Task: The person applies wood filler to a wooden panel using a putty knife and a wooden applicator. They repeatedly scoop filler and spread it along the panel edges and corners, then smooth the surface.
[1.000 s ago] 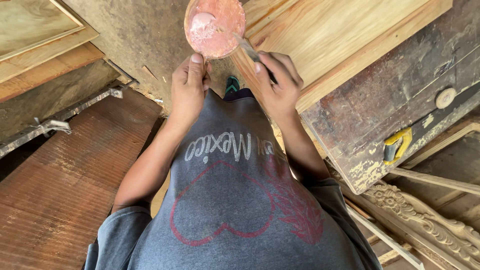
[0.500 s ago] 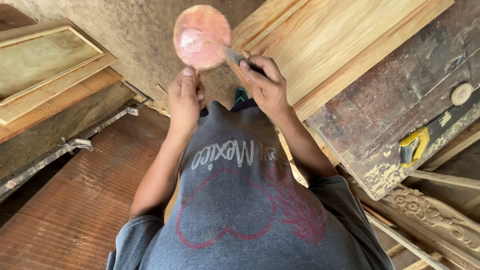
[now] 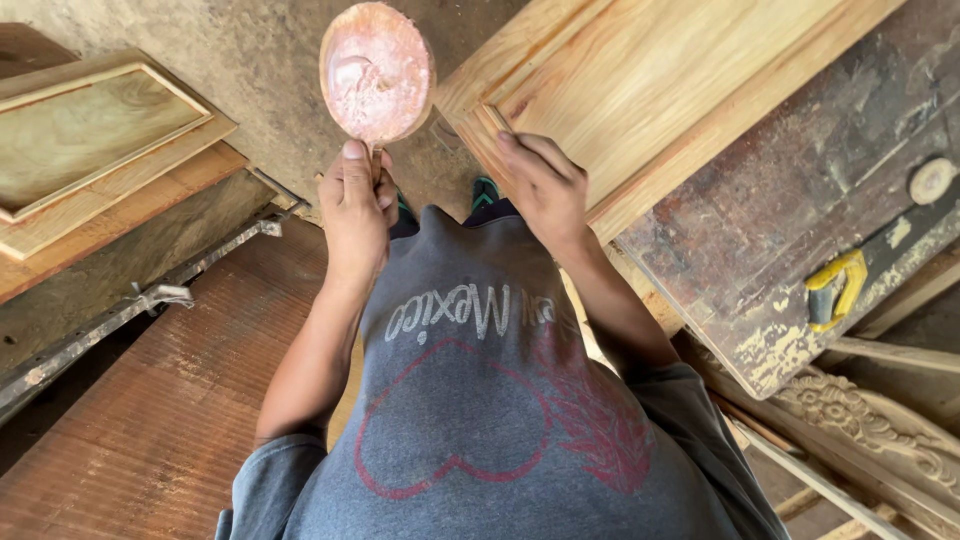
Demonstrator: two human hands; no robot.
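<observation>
I see the grey shirt [image 3: 480,420] filling the near view. Left hand [image 3: 355,215] closed around the stem of a round wooden paddle [image 3: 377,72] smeared with pink paste, held up ahead of the chest. Right hand [image 3: 545,185] curled, fingertips on the corner of a pale framed wood panel [image 3: 650,90]; can't tell if it holds anything. Worn dark bench [image 3: 800,230] to the right, carved trim [image 3: 880,430] below it. 1 more framed panel [image 3: 90,140] left, metal rail [image 3: 150,300], reddish board [image 3: 130,420], dusty concrete floor [image 3: 230,50] beyond.

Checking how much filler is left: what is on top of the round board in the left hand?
A pink paste covers most of the round board held by the left hand. The wood under the paste is hidden.
</observation>
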